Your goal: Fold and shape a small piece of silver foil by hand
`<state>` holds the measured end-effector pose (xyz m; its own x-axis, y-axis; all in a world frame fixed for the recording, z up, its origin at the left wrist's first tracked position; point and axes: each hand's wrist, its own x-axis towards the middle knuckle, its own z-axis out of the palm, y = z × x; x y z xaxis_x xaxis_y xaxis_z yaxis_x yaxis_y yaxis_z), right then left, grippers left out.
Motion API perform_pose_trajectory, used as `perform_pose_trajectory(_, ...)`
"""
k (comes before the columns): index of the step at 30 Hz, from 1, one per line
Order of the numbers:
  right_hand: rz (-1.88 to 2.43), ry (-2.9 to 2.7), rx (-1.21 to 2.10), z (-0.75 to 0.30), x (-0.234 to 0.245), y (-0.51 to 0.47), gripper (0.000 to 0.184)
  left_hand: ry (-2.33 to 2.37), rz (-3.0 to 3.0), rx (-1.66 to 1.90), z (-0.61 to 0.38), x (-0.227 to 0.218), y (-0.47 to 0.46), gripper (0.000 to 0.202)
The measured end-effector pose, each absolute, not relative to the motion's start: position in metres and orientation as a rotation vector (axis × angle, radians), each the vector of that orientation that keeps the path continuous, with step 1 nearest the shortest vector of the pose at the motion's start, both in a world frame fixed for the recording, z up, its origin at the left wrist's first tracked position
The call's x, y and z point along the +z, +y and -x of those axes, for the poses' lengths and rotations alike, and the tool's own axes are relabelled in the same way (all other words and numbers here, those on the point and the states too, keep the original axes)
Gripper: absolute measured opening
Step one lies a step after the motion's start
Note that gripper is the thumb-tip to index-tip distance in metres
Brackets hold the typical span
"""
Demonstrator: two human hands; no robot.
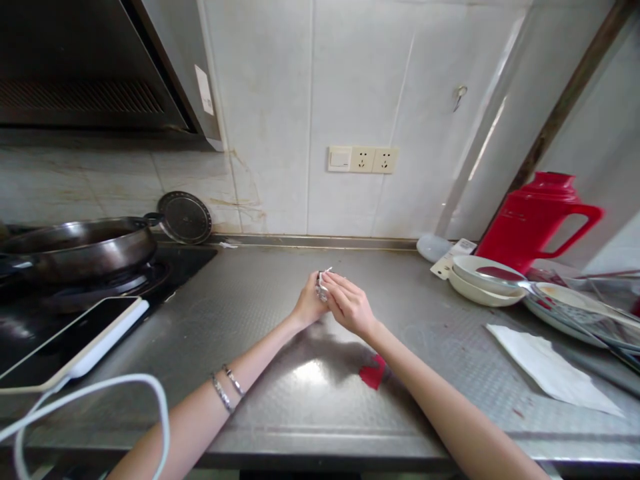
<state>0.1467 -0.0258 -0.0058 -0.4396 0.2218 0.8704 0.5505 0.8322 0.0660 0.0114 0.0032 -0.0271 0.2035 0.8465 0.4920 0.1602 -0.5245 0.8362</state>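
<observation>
R forearm (440,393) bare — L forearm (263,353) w/ 2 slim silver-col. bracelets (221,392), side by side.

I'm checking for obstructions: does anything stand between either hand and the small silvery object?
Nothing visible does: the left hand and right hand meet around the silvery object, which they partly hide. The red scrap lies apart, nearer the person.
</observation>
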Motion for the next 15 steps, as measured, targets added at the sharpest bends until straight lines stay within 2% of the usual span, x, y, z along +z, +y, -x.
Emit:
perform_pose_trajectory(5,0.497,-2.109,-0.375,-0.148,-0.003,-0.029,0.034,0.989,-1.792,1.355,-0.012,-0.028,0.006,0.045)
perform_pose_trajectory(10,0.512,-2.021,-0.295,-0.156,0.007,-0.030,0.036,0.915,-1.580,1.288,-0.013,-0.016,0.001,0.061)
perform_pose_trajectory(15,0.768,-1.700,-0.201,-0.164,0.013,-0.020,0.032,0.992,-1.472,1.260,-0.015,-0.001,-0.011,0.064)
